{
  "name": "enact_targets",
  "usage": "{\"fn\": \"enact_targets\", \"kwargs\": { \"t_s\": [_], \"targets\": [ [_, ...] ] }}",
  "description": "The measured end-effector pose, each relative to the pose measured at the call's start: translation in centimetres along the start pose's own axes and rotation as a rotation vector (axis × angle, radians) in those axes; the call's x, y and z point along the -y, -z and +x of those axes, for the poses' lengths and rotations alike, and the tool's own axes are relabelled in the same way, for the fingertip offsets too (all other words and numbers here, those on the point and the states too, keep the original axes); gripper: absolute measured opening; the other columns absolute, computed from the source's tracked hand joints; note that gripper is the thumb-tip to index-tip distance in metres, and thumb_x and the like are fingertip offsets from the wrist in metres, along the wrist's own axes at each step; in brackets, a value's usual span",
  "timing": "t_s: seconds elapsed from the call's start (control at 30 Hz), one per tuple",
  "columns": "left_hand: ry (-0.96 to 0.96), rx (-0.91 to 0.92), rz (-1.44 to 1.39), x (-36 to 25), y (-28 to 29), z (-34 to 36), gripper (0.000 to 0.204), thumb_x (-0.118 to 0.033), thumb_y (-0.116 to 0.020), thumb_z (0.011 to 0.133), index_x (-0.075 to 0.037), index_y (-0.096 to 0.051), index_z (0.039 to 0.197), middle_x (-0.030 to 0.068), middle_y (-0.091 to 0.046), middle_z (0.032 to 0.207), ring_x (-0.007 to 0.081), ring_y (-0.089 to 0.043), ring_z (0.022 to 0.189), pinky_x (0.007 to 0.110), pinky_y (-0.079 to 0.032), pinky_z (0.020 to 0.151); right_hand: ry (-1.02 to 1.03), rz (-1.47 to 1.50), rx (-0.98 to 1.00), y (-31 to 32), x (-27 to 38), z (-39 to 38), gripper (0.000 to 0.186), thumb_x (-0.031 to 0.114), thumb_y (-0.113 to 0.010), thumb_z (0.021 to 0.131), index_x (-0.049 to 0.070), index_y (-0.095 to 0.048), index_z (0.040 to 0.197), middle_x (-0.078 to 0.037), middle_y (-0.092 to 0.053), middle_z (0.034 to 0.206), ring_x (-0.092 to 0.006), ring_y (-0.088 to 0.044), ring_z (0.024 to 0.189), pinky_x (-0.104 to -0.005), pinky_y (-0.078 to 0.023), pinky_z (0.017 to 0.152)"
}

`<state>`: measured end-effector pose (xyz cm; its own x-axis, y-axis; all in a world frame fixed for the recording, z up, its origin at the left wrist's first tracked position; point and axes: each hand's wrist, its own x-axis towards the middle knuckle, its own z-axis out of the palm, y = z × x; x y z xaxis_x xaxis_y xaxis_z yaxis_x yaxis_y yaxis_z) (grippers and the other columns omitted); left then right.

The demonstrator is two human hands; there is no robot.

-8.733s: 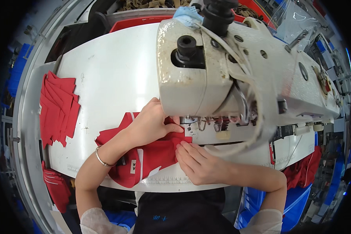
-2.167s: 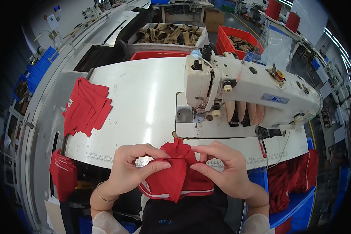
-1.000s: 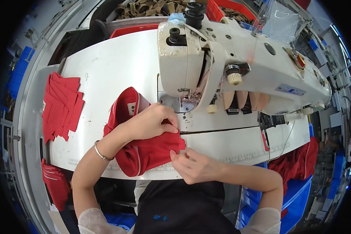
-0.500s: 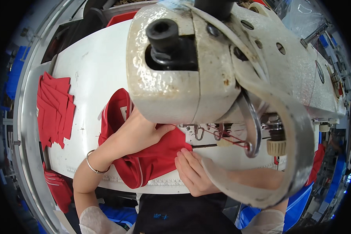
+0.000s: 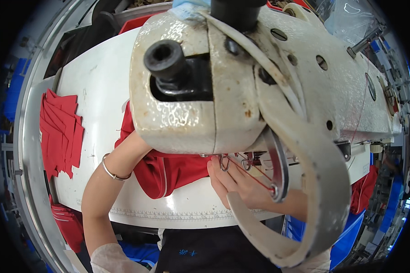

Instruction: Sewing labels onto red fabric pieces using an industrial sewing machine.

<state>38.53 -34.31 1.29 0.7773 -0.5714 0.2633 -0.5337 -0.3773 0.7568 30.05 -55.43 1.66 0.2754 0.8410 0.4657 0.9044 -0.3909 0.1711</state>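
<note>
A red garment point(image 5: 177, 175) with a white stripe along one band lies bunched on the sewing machine's white table, partly beneath the machine head point(image 5: 177, 120). My left arm reaches over it from the left, a bangle at the wrist. The machine head covers nearly all of my left hand point(image 5: 140, 144), fingers included. At the garment's right edge is my right hand point(image 5: 239, 182), fingers pressed together against the cloth. Its fingertips are partly behind the wire thread guides. Red thread point(image 5: 253, 176) runs from these guides to a metal lever point(image 5: 280, 179) over my right hand.
A fanned stack of red cloth pieces point(image 5: 61, 132) lies on the table's left side. More red pieces point(image 5: 67, 225) hang below it. A curved pale guard point(image 5: 321, 200) arches over my right forearm. A printed ruler strip point(image 5: 168, 216) follows the table's front edge.
My hands and the garment have moved farther in toward the machine head. My left hand has gone out of sight behind it, and the right fingers have moved up beside the thread guides.
</note>
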Motion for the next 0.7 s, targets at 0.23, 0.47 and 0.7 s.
{"fn": "enact_targets", "kwargs": {
  "t_s": [0.23,0.47,0.7],
  "targets": [
    [0.033,0.017,0.125,-1.3,1.0,0.8,0.019,-0.004,-0.070,0.073,-0.002,-0.068,0.091,0.0138,-0.065,0.095,0.0299,-0.061,0.086,0.038,-0.049,0.078,0.034,0.014,0.045,-1.7,0.6,-0.9,0.028,0.006,-0.060,0.069,-0.009,-0.066,0.093,-0.018,-0.064,0.094,-0.0222,-0.063,0.075,-0.0294,-0.055,0.073],
    [0.005,-0.063,0.568,-6.3,-1.1,-4.7,0.019,-0.005,-0.072,0.069,0.000,-0.067,0.087,0.0120,-0.063,0.097,0.0294,-0.059,0.092,0.039,-0.048,0.078,-0.186,0.051,0.014,-1.6,2.1,-1.9,0.029,0.014,-0.061,0.054,0.006,-0.065,0.082,-0.010,-0.062,0.089,-0.0255,-0.061,0.090,-0.0435,-0.050,0.088],
    [-0.291,0.058,0.457,-4.4,-2.9,-7.8,0.036,-0.003,-0.065,0.066,0.007,-0.064,0.101,0.0137,-0.062,0.112,0.0270,-0.059,0.104,0.035,-0.050,0.086,-0.263,0.218,-0.001,-1.3,1.5,-3.2,0.026,0.016,-0.057,0.046,0.005,-0.062,0.069,-0.013,-0.059,0.080,-0.0296,-0.057,0.076,-0.0447,-0.050,0.080]
  ]
}}
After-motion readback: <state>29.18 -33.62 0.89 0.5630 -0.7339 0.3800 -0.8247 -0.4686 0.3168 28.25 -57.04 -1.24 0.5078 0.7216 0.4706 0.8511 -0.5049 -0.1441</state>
